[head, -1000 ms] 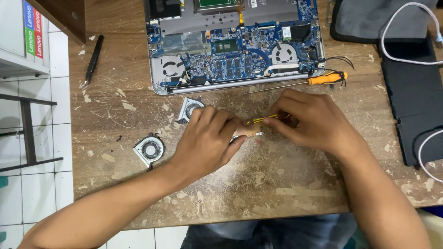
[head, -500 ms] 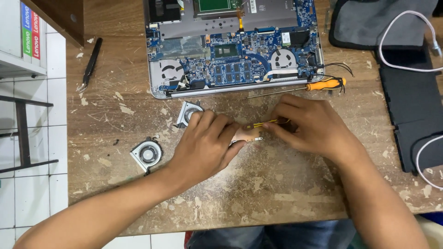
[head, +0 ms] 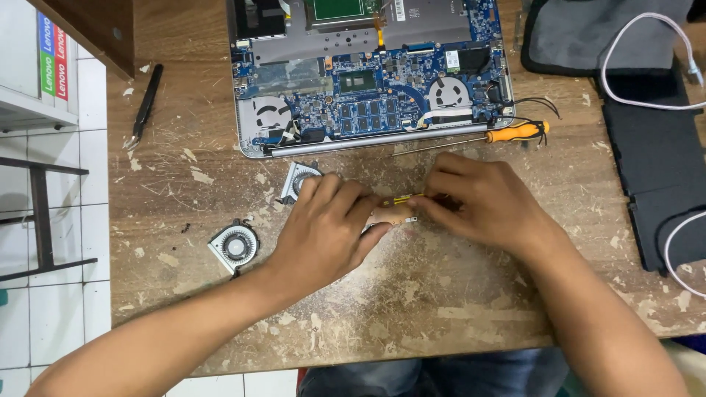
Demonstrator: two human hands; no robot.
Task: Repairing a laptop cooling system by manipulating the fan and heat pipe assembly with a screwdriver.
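Worktop: worn wooden worktop (head: 412,309), its finish scratched and flaked in pale patches over most of the surface.
Room: white tiled floor (head: 51,294) at 9 o'clock of the worktop; a dark metal frame (head: 40,213) stands on it.
Laptop: opened laptop (head: 368,73) at 12 o'clock, base cover off, blue board and two round fan housings exposed.
Left hand: left hand (head: 323,228) lies palm down at centre; its grip is closed over a small part (head: 393,215), of which only a pale end shows past the fingertips.
Right hand: right hand (head: 485,202) just at 3 o'clock of the left; grip narrow, fingertips pinched on a small yellow-handled driver (head: 401,198) whose tip points toward the left hand.
Part location: centre of the worktop, at 6 o'clock of the laptop's near edge, between the two hands.
Fan one: loose fan (head: 298,180) at 11 o'clock of the left hand, partly under its fingers.
Fan two: second fan (head: 234,246) at 9 o'clock of the left hand, lying apart.
Screwdriver: orange-handled screwdriver (head: 515,132) at 1 o'clock of the right hand, along the laptop's edge.
Tweezers: black tweezers (head: 145,106) at 10 o'clock, near the worktop's edge.
Right side: dark flat panel (head: 647,147) and grey sleeve (head: 566,37) at 2 o'clock, white cable (head: 625,44) looped over them.
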